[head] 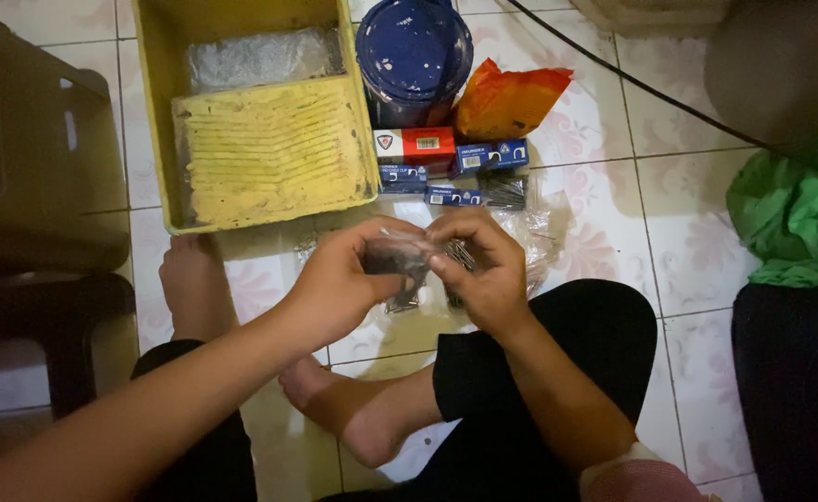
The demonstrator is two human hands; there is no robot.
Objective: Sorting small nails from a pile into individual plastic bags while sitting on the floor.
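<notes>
My left hand (pixel 339 279) and my right hand (pixel 483 265) meet over the tiled floor, both gripping a small clear plastic bag of dark nails (pixel 407 260). Thumbs and fingers pinch the bag's top from either side. Some dark nails hang below the hands. More clear plastic with nails (pixel 530 232) lies on the floor just beyond my right hand. My crossed legs and bare feet are under the hands.
A yellow paint tray (pixel 269 149) lies at the upper left. A blue paint can (pixel 413 56), an orange bag (pixel 506 98) and small red and blue boxes (pixel 446 163) stand behind the hands. Green cloth (pixel 790 223) at right, a black cable (pixel 660 93), a dark stool (pixel 37 186) at left.
</notes>
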